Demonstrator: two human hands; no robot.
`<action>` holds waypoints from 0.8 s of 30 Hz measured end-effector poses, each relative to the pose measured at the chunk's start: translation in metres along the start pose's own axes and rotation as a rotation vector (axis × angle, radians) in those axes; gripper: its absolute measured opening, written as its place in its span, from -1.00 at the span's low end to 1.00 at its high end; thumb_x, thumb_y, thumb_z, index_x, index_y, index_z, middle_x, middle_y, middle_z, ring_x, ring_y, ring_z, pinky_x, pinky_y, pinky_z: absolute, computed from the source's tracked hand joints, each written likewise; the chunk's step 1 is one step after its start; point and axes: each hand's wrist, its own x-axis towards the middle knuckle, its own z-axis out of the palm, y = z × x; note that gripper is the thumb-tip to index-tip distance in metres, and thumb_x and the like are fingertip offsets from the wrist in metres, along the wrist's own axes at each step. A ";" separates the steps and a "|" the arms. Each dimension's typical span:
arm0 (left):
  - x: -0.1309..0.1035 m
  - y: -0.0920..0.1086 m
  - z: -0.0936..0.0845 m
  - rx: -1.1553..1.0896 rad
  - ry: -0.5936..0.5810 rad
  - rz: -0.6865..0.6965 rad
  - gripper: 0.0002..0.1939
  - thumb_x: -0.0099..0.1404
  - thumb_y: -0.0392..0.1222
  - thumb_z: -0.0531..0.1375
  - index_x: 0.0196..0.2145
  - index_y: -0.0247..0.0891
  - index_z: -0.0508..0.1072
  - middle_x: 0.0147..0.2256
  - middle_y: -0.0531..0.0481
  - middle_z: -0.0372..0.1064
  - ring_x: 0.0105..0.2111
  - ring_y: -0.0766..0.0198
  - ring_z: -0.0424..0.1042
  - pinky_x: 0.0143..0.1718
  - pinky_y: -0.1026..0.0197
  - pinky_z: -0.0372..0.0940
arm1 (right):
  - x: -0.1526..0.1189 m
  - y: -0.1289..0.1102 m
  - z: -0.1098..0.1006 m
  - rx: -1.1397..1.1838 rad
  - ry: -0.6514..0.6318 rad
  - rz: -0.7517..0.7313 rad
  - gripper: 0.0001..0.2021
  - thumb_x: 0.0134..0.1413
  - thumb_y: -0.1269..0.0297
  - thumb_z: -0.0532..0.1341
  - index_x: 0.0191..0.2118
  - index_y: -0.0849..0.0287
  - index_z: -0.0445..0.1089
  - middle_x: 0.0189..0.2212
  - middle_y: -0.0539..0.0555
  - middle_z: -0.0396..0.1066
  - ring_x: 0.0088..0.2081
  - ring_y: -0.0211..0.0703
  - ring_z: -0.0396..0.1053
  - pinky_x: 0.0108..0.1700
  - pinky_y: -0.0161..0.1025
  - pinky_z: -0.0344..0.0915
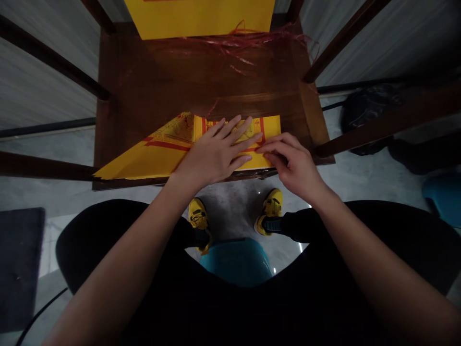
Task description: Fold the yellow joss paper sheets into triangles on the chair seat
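Yellow paper printed with red and dark patterns [271, 126] lies at the front edge of a dark wooden shelf. My left hand [219, 151] rests flat on it, fingers spread. My right hand [293, 161] is at the paper's right part, thumb and forefinger pinched together near its red border; whether paper is between the fingertips is too small to tell. To the left, a folded yellow sheet [144, 161] fans out in a pointed shape, its slanted upper part showing red and dark print.
Behind, a larger yellow stack [201, 19] and loose red plastic strands [245, 43] lie on the wooden shelf [158, 81]. Dark wooden posts [345, 38] rise at both sides. A blue stool [237, 262] is below me, and a black bag [367, 115] is at right.
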 end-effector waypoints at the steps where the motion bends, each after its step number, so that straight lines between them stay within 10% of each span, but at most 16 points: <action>1: 0.000 0.000 0.000 -0.004 0.001 -0.002 -0.38 0.71 0.09 -0.07 0.60 0.00 0.06 0.63 -0.03 -0.18 0.62 -0.09 -0.15 0.60 -0.27 -0.19 | 0.000 0.000 -0.001 -0.009 -0.005 -0.005 -0.71 0.41 0.43 0.18 -0.03 -0.04 0.64 -0.01 0.12 0.53 0.10 0.09 0.48 0.23 0.14 0.40; 9: 0.001 0.000 -0.001 0.023 -0.013 -0.010 -0.38 0.65 -0.07 0.05 0.58 -0.02 0.13 0.62 -0.04 -0.13 0.62 -0.08 -0.14 0.60 -0.28 -0.23 | -0.014 -0.029 0.018 -0.316 -0.150 -0.077 -0.44 0.41 0.55 0.01 0.40 0.16 0.42 0.34 0.26 0.43 0.41 0.26 0.27 0.45 0.33 0.19; 18: 0.003 -0.001 -0.006 0.051 -0.049 -0.023 -0.32 0.55 -0.17 0.07 0.57 -0.09 0.17 0.62 -0.03 -0.14 0.62 -0.07 -0.14 0.60 -0.25 -0.21 | -0.038 -0.050 0.072 -0.404 -0.168 -0.083 -0.28 0.57 0.18 0.02 0.62 0.47 -0.13 0.61 0.41 -0.04 0.65 0.25 -0.24 0.66 0.30 -0.20; 24: 0.004 0.001 -0.004 0.078 -0.040 -0.044 -0.34 0.62 0.00 0.04 0.59 -0.06 0.13 0.62 -0.05 -0.17 0.61 -0.13 -0.13 0.60 -0.30 -0.24 | -0.052 -0.041 0.065 -0.416 -0.084 0.041 -0.15 0.49 0.44 -0.01 0.66 0.25 -0.55 0.66 0.28 -0.26 0.66 0.21 -0.40 0.65 0.41 -0.24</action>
